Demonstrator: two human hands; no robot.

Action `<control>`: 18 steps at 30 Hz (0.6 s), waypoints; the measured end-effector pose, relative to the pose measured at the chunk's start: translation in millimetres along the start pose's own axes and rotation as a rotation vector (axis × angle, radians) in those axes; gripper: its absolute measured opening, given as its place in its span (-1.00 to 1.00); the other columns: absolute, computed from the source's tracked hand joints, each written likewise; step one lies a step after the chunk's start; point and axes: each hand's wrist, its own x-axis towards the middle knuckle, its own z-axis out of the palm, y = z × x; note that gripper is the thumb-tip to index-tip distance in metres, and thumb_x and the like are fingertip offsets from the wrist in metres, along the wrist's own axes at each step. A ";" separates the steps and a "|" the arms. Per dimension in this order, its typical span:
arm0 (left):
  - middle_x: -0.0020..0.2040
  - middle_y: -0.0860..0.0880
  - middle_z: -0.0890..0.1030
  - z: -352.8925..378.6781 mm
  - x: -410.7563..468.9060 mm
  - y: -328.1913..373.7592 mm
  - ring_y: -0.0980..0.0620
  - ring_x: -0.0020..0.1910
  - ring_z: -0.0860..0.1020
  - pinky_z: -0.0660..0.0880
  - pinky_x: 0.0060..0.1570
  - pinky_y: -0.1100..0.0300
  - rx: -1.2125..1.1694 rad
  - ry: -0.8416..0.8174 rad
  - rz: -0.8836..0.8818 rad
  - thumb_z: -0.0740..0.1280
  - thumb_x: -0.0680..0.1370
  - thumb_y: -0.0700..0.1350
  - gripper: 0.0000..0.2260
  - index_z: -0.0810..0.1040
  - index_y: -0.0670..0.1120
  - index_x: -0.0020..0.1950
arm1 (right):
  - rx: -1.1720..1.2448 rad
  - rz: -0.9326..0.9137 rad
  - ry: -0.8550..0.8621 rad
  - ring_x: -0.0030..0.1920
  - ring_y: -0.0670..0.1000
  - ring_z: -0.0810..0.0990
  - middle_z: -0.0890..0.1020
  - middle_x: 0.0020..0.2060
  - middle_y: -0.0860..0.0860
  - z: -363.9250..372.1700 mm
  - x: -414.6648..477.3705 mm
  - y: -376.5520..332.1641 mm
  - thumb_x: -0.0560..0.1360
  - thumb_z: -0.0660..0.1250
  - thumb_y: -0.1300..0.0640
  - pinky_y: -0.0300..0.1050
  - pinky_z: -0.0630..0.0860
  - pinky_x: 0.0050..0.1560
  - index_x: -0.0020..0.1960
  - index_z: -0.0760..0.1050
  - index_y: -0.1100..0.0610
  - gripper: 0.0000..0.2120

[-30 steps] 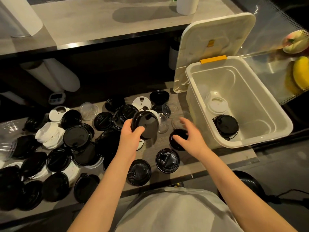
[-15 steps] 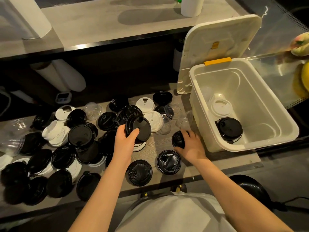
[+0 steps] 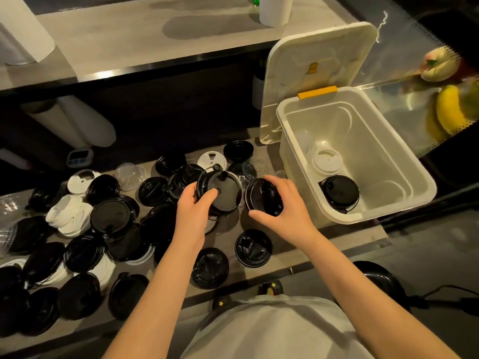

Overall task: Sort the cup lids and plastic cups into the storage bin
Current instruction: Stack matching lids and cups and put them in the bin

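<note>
My left hand (image 3: 193, 211) grips a stack of black cup lids (image 3: 223, 191), held tilted above the shelf. Beside it my right hand (image 3: 281, 208) holds another black lid (image 3: 261, 196) on edge, fingers over its top and thumb under it. The two lids are close together, just left of the white storage bin (image 3: 394, 161). Inside the bin sit a white lid stack (image 3: 326, 161) and a black lid (image 3: 339, 190). Many black, white and clear lids (image 3: 111, 216) lie scattered over the shelf to the left.
The bin's hinged cover (image 3: 316, 73) stands open behind it. Two black lids (image 3: 252, 248) lie near the shelf's front edge. A grey counter (image 3: 155, 35) runs above the shelf. Paper rolls (image 3: 85, 123) and a small timer (image 3: 79, 156) sit at the back left. Fruit (image 3: 448, 110) lies at the right.
My right hand picked a black lid up off the shelf and raised it beside the left hand's stack. The left hand rose slightly with its lids.
</note>
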 end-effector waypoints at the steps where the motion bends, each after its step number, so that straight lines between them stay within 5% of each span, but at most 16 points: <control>1: 0.09 -0.06 0.64 5.1 0.3 7.4 0.00 0.10 0.60 0.51 0.16 -0.02 -0.006 -0.022 0.031 0.30 0.53 -0.18 -0.75 0.52 -0.10 0.21 | 0.011 -0.030 0.018 0.24 -0.24 0.32 0.35 0.23 -0.13 -7.4 1.0 -9.7 0.36 0.50 -0.02 -0.49 0.23 0.19 0.41 0.27 -0.03 -0.30; 7: -0.01 -0.07 0.66 46.0 4.4 47.7 0.00 0.02 0.62 0.53 0.04 0.08 -0.050 -0.136 0.175 0.26 0.55 -0.21 -0.85 0.58 -0.08 0.06 | 0.078 -0.124 0.146 0.26 -0.29 0.35 0.39 0.22 -0.21 -59.0 7.1 -35.0 0.37 0.48 -0.06 -0.39 0.32 0.25 0.40 0.25 -0.06 -0.31; 11: 0.12 -0.11 0.61 83.8 12.8 63.2 -0.02 0.11 0.59 0.53 0.09 0.06 -0.068 -0.191 0.194 0.26 0.55 -0.21 -0.73 0.48 -0.14 0.25 | 0.059 -0.100 0.280 0.22 -0.29 0.35 0.36 0.21 -0.29 -101.0 15.2 -26.8 0.34 0.47 -0.11 -0.34 0.34 0.23 0.39 0.24 -0.09 -0.30; 18: 0.11 -0.06 0.61 146.9 29.7 76.5 0.03 0.10 0.58 0.51 0.19 -0.04 -0.007 -0.232 0.210 0.29 0.53 -0.21 -0.73 0.47 -0.10 0.23 | -0.113 0.121 0.169 0.36 -0.06 0.31 0.34 0.37 -0.09 -158.9 41.2 24.1 0.37 0.49 -0.02 -0.17 0.27 0.29 0.44 0.19 -0.03 -0.26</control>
